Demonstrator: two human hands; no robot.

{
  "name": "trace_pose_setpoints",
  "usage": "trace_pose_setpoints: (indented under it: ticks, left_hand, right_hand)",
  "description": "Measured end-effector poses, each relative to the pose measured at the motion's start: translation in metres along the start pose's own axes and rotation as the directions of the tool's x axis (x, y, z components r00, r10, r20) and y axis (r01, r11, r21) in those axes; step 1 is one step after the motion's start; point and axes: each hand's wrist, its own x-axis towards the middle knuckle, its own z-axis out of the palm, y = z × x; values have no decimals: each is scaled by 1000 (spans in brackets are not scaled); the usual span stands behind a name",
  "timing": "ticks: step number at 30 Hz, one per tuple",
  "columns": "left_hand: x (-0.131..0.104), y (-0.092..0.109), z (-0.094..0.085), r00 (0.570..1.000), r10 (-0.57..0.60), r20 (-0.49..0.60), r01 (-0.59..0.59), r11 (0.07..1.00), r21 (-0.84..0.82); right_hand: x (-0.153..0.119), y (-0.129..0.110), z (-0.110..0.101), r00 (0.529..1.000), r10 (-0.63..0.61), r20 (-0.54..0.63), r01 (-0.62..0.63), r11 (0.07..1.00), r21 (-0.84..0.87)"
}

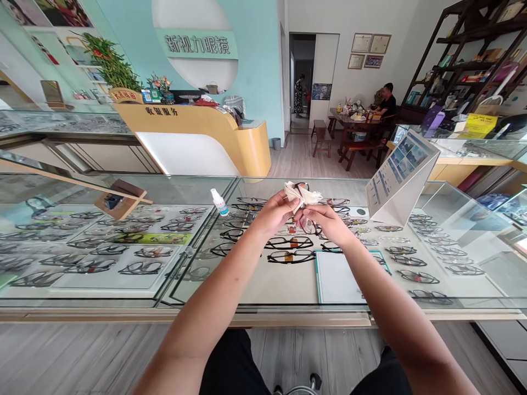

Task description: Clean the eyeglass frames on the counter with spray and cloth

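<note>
Above the glass display case, my two hands are close together. My left hand is closed on a cream cleaning cloth, bunched up with its edges sticking out. My right hand pinches a pair of eyeglasses with a dark reddish frame, partly wrapped in the cloth. Fingers and fabric hide much of the eyeglasses. A small white spray bottle with a blue label stands upright on the glass top, left of my hands.
Rows of spectacle frames lie inside the glass case beneath my hands. A white display card stands at right, a wooden stand at left. Beyond are a yellow counter and a seated person at a table.
</note>
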Motion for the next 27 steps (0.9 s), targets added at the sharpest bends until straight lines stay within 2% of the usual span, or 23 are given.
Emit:
trace_pose_setpoints:
  ticks: [4, 8, 13, 20, 24, 27]
  left_hand:
    - [-1, 3, 0, 1000, 6, -6, -6, 1000, -7]
    - [-2, 5, 1, 1000, 19, 14, -20, 998, 64]
    - [-2, 2, 3, 999, 44, -29, -39, 990, 136]
    - [0, -7, 9, 970, 142, -196, -122, 986, 113]
    - [0, -6, 12, 967, 161, -196, -146, 985, 87]
    - [1, -5, 9, 976, 126, -180, -118, 991, 56]
  right_hand:
    - [-1, 0, 1, 1000, 24, 14, -25, 998, 57]
    - [-1, 3, 0, 999, 32, 7, -32, 995, 93]
    - [-1, 5, -1, 999, 49, 3, -49, 994, 97]
    - [-1, 2, 0, 999, 36, -7, -36, 999, 24]
    - [0, 2, 1, 1000, 17, -10, -17, 1000, 17]
    - [1, 4, 1, 1000, -4, -25, 4, 1000, -2]
